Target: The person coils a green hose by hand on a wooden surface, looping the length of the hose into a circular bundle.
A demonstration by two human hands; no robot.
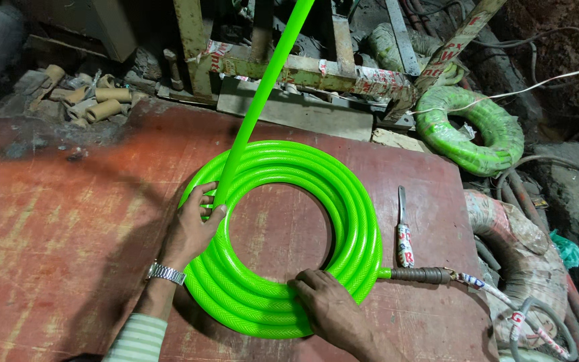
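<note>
Left hand (192, 228) grips the green hose (343, 201) coil, right hand (326, 305) flat on it; knife (403, 231) beside, wrapped hose roll (470, 131) past the surface (68, 234) edge

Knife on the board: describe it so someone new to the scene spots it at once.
Start at the red-brown board and find the bright green hose coil the two hands rest on. Just right of the coil lies the knife, pointing away from the person. Its thin bare blade and tape-wrapped handle distinguish it from the dark hose fitting just below.
</note>
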